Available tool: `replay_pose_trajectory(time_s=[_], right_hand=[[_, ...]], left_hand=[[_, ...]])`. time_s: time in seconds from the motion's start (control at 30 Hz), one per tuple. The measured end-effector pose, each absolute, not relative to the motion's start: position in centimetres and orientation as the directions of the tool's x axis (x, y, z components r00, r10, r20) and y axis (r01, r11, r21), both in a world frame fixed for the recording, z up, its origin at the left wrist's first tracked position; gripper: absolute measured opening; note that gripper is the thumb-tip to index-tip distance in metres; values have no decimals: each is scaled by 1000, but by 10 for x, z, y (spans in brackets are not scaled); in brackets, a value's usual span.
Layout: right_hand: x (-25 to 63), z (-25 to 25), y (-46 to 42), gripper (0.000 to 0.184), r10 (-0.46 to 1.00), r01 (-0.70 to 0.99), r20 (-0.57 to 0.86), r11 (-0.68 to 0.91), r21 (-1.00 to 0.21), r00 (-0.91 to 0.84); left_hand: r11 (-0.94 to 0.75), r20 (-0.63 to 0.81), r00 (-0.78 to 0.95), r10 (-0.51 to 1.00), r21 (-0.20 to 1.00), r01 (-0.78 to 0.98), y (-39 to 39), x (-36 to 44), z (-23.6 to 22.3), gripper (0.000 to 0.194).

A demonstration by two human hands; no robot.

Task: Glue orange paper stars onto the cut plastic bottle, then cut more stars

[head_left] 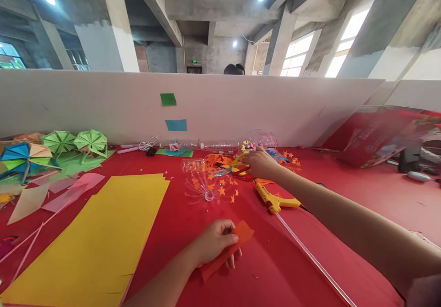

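My left hand (214, 242) is closed on a folded piece of orange-red paper (241, 236) just above the red table near its front. My right hand (259, 162) reaches far forward, fingers closed around red and yellow scissors (237, 167) among cut plastic-bottle flowers (206, 188) stuck with orange stars. A yellow glue gun (274, 199) lies just under my right forearm, its clear cord running toward me.
A large yellow sheet (99, 238) covers the left front of the red table (361, 192). Green and blue folded paper fans (58, 147) and pink scraps lie far left. A white partition (103, 105) with green and blue notes closes the back. A red box (382, 135) leans at right.
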State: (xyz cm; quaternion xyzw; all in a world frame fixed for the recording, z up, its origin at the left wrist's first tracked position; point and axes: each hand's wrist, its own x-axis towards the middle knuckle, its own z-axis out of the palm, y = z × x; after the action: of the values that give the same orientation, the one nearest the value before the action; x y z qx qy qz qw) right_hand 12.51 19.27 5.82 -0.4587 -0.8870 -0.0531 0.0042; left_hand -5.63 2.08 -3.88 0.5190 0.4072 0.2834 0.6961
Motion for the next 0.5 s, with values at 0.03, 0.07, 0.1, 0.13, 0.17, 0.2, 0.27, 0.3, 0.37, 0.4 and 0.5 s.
replay_pose_trajectory(time_s=[0.03, 0.07, 0.1, 0.13, 0.17, 0.2, 0.27, 0.3, 0.37, 0.4, 0.5], right_hand=[[137, 61, 186, 30, 830, 833, 73, 550, 54, -553], [150, 62, 179, 30, 850, 854, 86, 520, 10, -519], [163, 63, 171, 28, 871, 873, 104, 486, -43, -480], [175, 62, 162, 27, 890, 886, 122, 451, -109, -439], [187, 60, 152, 25, 910, 893, 135, 412, -184, -392], [197, 56, 141, 22, 927, 888, 146, 374, -267, -346], [210, 46, 116, 20, 946, 832, 127, 323, -452, -298], [212, 40, 103, 23, 947, 776, 107, 310, -550, -303], [207, 29, 78, 28, 936, 625, 72, 286, -726, -345], [201, 24, 68, 29, 925, 538, 69, 277, -796, -373], [174, 16, 45, 34, 891, 288, 95, 243, -926, -445]], left_hand=[[294, -267, 504, 821, 955, 28, 21, -56, -38, 20], [286, -262, 501, 825, 958, 30, 20, -57, -38, 20], [279, -259, 497, 828, 960, 34, 20, -57, -37, 20], [276, -259, 490, 832, 960, 39, 19, -57, -37, 20], [273, -259, 482, 837, 961, 44, 19, -56, -36, 20], [269, -260, 472, 842, 962, 49, 18, -56, -35, 19], [260, -257, 450, 855, 964, 58, 17, -55, -32, 19], [253, -254, 439, 862, 965, 60, 16, -55, -31, 19], [249, -251, 422, 871, 967, 61, 14, -54, -28, 21], [248, -247, 411, 878, 967, 51, 13, -54, -26, 22], [232, -212, 372, 904, 973, -10, 9, -54, -20, 20]])
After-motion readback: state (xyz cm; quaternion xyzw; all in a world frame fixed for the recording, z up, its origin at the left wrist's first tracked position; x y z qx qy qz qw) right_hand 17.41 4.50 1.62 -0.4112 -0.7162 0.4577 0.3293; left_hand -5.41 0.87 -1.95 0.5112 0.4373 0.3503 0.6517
